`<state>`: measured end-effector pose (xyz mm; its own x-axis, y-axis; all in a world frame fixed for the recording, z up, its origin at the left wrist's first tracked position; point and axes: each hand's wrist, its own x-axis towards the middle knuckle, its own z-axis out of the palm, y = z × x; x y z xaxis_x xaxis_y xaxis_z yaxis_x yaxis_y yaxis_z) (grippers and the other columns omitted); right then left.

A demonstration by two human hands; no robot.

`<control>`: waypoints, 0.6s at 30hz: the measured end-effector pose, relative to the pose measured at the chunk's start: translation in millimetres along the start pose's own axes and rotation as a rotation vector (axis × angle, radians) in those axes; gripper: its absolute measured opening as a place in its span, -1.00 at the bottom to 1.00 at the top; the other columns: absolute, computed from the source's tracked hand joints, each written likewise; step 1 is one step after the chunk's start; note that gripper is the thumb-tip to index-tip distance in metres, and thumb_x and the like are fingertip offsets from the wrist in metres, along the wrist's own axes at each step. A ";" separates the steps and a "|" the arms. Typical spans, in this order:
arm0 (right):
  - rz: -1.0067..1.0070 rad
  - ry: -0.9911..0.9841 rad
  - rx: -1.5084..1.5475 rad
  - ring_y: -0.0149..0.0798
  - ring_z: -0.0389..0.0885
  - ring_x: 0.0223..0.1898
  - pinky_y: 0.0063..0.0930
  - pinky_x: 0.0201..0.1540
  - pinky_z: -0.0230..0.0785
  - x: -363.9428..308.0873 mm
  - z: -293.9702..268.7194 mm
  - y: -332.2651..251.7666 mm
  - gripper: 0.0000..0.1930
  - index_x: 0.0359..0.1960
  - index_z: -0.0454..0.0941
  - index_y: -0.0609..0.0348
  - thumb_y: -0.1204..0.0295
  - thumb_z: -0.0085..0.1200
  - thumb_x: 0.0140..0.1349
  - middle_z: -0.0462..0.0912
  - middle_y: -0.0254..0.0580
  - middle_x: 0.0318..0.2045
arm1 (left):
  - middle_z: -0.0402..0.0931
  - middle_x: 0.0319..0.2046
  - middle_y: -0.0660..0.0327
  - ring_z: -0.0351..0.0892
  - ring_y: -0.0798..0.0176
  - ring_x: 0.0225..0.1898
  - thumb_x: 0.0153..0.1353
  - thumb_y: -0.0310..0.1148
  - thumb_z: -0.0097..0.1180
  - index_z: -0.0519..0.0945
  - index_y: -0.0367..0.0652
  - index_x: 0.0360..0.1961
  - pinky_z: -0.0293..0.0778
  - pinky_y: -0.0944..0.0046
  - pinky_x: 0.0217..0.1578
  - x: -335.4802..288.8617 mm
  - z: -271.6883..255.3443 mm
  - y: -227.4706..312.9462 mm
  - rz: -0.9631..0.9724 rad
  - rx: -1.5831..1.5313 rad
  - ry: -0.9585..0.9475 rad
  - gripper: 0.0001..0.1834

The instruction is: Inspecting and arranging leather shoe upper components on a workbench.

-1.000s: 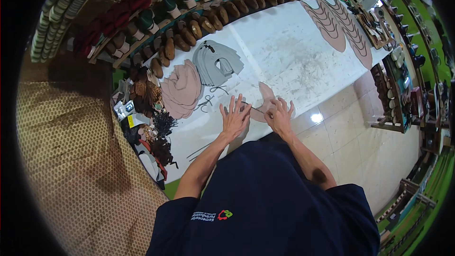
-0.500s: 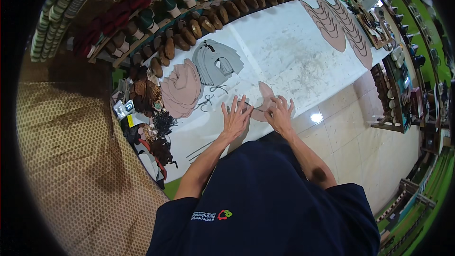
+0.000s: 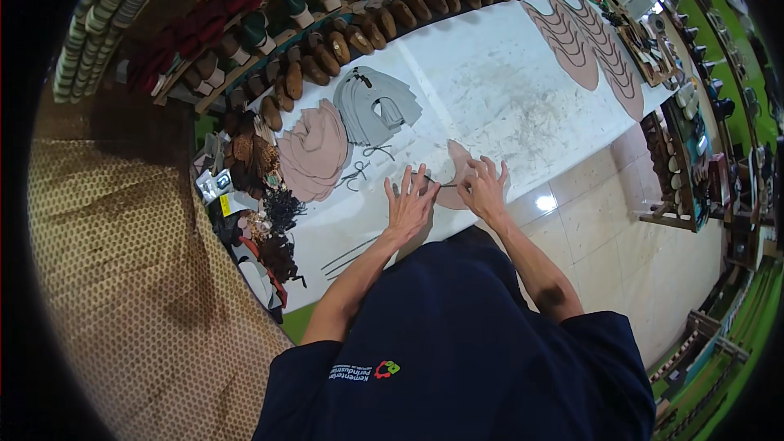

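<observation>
A pink, curved leather piece (image 3: 454, 199) lies flat on the table near its front edge, partly hidden by my hands. Across it runs a thin dark cord (image 3: 447, 185), stretched between both hands. My left hand (image 3: 410, 208) pinches the cord's left part between thumb and forefinger, its other fingers raised. On the other side my right hand (image 3: 486, 192) has thumb and forefinger closed at the cord's right end, resting over the leather. Several loose dark strips (image 3: 351, 257) lie left of my left forearm. Short knotted cords (image 3: 355, 175) sit further off to the left.
Stacks of pink (image 3: 310, 155) and grey (image 3: 371, 106) leather pieces lie on the white table (image 3: 498, 73). Overlapping pink pieces (image 3: 572, 49) are at the far right. Wooden shoe lasts (image 3: 400, 15) line the back edge. A heap of scraps (image 3: 278, 233) fills the left end.
The cord, curved along the leather before, now runs straighter between my hands. Both hands have shifted slightly to the right, with the fingers staying in a pinch.
</observation>
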<state>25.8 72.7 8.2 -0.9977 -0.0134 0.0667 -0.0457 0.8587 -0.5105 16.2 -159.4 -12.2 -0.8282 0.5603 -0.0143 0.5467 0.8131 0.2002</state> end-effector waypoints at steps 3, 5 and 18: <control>-0.022 0.015 -0.042 0.12 0.29 0.45 0.55 0.47 -0.27 3.7 -0.7 4.8 -0.84 -0.46 0.76 0.10 0.29 0.32 0.12 0.57 -0.16 0.23 | -0.02 0.65 0.15 -0.11 -0.15 0.63 0.44 -0.17 0.12 0.51 0.38 0.40 -0.16 -0.70 0.34 3.1 -4.6 2.2 0.028 0.012 0.012 -0.49; -0.031 0.012 -0.040 0.12 0.29 0.45 0.56 0.47 -0.26 7.1 0.2 7.3 -0.84 -0.46 0.76 0.09 0.29 0.32 0.13 0.57 -0.17 0.23 | 0.01 0.64 0.16 -0.08 -0.15 0.63 0.44 -0.16 0.12 0.51 0.36 0.40 -0.14 -0.70 0.34 4.2 -6.7 4.9 0.035 0.010 0.020 -0.50; -0.057 -0.020 -0.039 0.11 0.28 0.44 0.50 0.50 -0.30 12.9 -0.3 10.1 -0.83 -0.43 0.77 0.09 0.27 0.31 0.17 0.60 -0.16 0.22 | -0.08 0.66 0.15 -0.18 -0.12 0.65 0.41 -0.16 0.12 0.41 0.19 0.47 -0.20 -0.70 0.36 3.3 -11.0 21.3 -0.014 0.023 -0.058 -0.40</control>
<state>12.5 81.4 4.2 -0.9943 -0.0729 0.0774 -0.1009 0.8757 -0.4721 23.7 -142.0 2.8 -0.8275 0.5567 -0.0733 0.5385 0.8237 0.1775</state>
